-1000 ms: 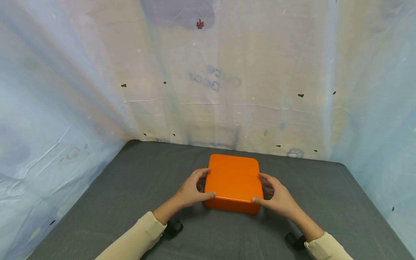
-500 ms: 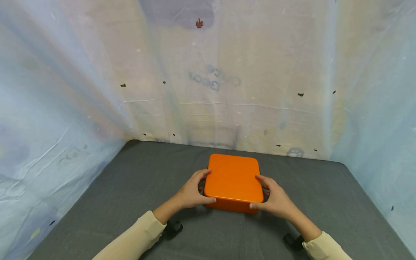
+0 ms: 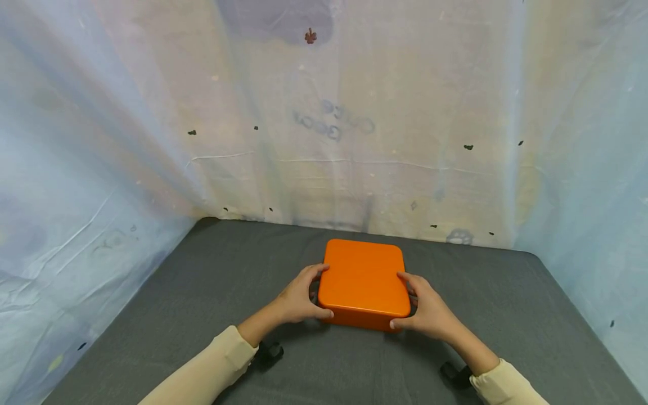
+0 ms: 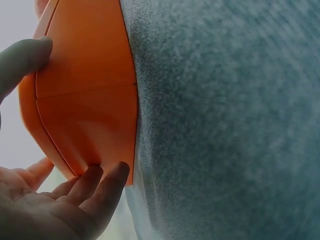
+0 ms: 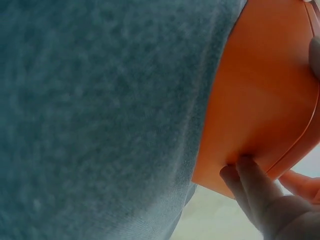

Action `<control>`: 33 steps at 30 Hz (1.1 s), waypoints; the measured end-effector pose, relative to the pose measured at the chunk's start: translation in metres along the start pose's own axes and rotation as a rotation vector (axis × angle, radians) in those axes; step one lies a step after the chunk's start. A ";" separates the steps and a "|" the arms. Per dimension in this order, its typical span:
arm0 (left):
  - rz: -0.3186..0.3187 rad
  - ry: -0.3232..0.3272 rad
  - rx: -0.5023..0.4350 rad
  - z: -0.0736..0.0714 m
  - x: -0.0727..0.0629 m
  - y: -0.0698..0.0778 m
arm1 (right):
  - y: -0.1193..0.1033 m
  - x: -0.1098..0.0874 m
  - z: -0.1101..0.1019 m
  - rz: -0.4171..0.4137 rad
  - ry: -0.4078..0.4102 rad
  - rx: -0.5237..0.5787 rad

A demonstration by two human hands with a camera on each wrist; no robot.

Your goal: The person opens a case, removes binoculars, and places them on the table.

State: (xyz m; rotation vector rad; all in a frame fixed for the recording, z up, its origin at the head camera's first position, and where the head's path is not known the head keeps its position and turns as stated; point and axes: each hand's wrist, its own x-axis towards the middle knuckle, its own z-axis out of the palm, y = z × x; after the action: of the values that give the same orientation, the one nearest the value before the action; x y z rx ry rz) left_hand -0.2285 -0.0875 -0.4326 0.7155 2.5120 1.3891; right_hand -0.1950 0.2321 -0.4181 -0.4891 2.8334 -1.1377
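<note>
A glossy orange lidded box (image 3: pixel 363 278) with rounded corners sits on the dark grey cloth. My left hand (image 3: pixel 297 299) grips its near left corner. In the left wrist view the thumb (image 4: pixel 30 56) presses the front wall by the lid seam, and fingertips touch the side wall of the box (image 4: pixel 90 120). At the near right corner my right hand (image 3: pixel 430 314) holds the box the same way. The right wrist view has two fingertips (image 5: pixel 245 170) against the side wall, below the lid's seam, while the thumb is mostly cut off at the frame edge.
Grey cloth (image 3: pixel 243 259) covers the table all around the box. Pale printed sheeting (image 3: pixel 405 112) hangs behind the table and along its left and right sides. Black wrist straps (image 3: pixel 458 376) show under both forearms.
My right hand has shifted slightly left onto the box, its thumb sliding from the lid's edge down to the front wall. The left thumb has dropped a little too. The box stays in place.
</note>
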 end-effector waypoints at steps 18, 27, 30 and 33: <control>-0.023 0.020 0.039 -0.002 -0.002 0.006 | -0.008 -0.001 0.002 0.021 0.033 -0.078; -0.038 0.016 0.023 -0.002 -0.003 0.008 | -0.012 -0.001 0.002 0.037 0.045 -0.070; -0.044 0.013 0.008 -0.002 -0.002 0.009 | -0.012 -0.001 0.003 0.034 0.047 -0.073; -0.051 0.006 -0.018 -0.002 -0.002 0.009 | -0.012 0.000 0.003 0.030 0.047 -0.076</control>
State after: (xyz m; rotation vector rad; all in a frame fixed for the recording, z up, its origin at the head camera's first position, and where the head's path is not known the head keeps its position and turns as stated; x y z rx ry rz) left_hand -0.2250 -0.0860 -0.4241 0.6394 2.5010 1.3973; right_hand -0.1908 0.2223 -0.4120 -0.4281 2.9232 -1.0539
